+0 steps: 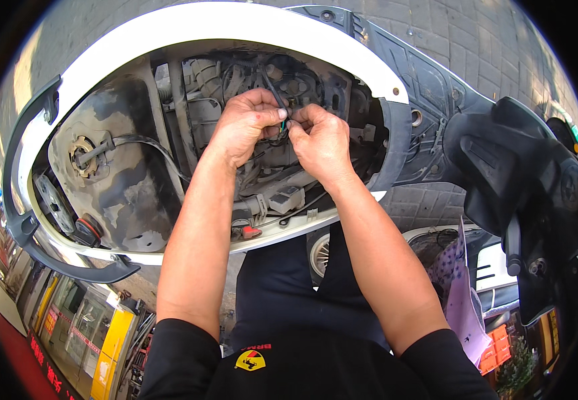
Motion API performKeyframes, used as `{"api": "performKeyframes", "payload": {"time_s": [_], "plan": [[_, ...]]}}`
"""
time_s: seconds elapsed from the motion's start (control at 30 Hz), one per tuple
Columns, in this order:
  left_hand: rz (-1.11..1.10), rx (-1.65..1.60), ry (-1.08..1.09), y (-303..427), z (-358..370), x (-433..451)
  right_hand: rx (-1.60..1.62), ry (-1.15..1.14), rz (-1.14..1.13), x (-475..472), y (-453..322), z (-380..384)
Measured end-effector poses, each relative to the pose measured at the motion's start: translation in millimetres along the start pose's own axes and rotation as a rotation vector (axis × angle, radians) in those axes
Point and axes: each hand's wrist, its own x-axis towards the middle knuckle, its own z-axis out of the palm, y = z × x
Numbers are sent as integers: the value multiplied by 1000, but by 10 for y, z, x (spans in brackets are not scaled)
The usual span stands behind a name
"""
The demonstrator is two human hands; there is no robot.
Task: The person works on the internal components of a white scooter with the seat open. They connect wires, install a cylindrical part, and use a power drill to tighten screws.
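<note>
A black sheathed cable (273, 89) comes down from the top of the open underseat bay of a scooter. My left hand (246, 125) pinches it between thumb and fingers near its lower end. Just below the left thumb, a thin green wire (283, 125) shows beside the fingertips. My right hand (321, 140) meets the left one there, its thumb and forefinger pinched on the thin wires at the cable's end; the fingers mostly hide this spot. Behind and beneath both hands lie dusty engine parts (206, 112) and hoses.
The stained fuel tank (128, 160) fills the bay's left side. White body trim (209, 21) rings the opening, with a black grab rail (13, 165) at the left end. A red-capped part (251, 232) sits by the near rim. Handlebar covers (494, 145) stand at the right.
</note>
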Motion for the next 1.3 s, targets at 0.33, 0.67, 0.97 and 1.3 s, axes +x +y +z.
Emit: {"api": "performKeyframes", "payload": {"time_s": [0.33, 0.67, 0.97, 1.3], "plan": [[12, 10, -4, 50, -43, -33, -156, 127, -234, -39, -59, 112], [43, 73, 10, 64, -35, -12, -196, 198, -221, -110, -110, 204], [64, 56, 34, 48, -35, 34, 69, 126, 170, -75, -136, 171], [68, 133, 27, 65, -97, 15, 352, -102, 270, 59, -74, 127]]}}
